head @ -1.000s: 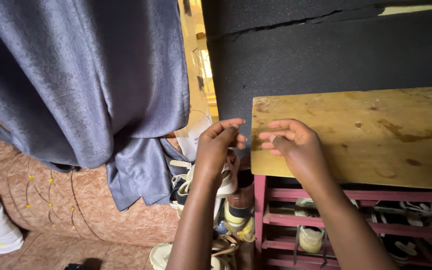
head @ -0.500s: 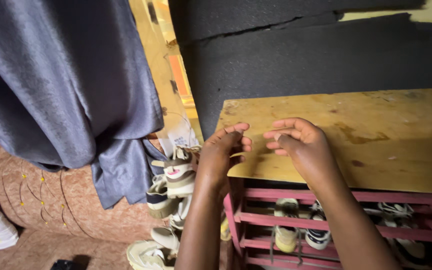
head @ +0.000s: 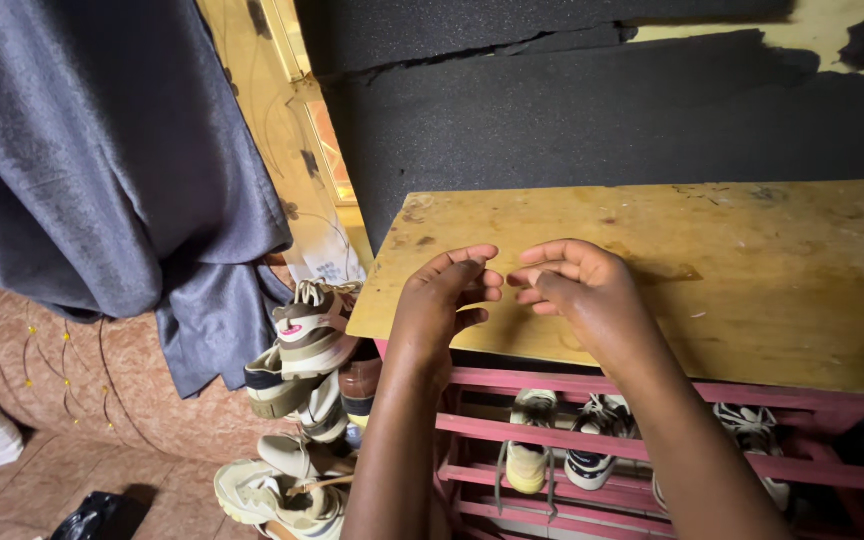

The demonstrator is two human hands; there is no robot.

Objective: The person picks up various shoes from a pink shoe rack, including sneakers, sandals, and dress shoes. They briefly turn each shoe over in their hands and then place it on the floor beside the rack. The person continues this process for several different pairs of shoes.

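I see my left hand (head: 444, 300) and my right hand (head: 577, 290) hovering side by side over the front edge of the wooden table (head: 752, 270), fingertips almost meeting in the middle. Both are loosely curled, fingers bent inward; neither grip holds anything that I can make out, and if something tiny sits between the fingertips it is too small to tell. The table top under them is bare, scuffed plywood, and the hands are over its near left part, close to the corner.

Below the table top there is a red slatted shoe rack (head: 592, 425), directly under my wrists, with a pale sneaker (head: 527, 455) and a dark-and-white sneaker (head: 592, 455) on its shelf. To the left of the rack, just beside my left forearm, a pile of sneakers (head: 307, 350) is stacked against the wall, the top one tan and white with laces up. Farther left a grey curtain (head: 122, 170) hangs down to a patterned brown cushion (head: 62, 370). Behind the table the wall (head: 572, 110) is dark, with peeling paint
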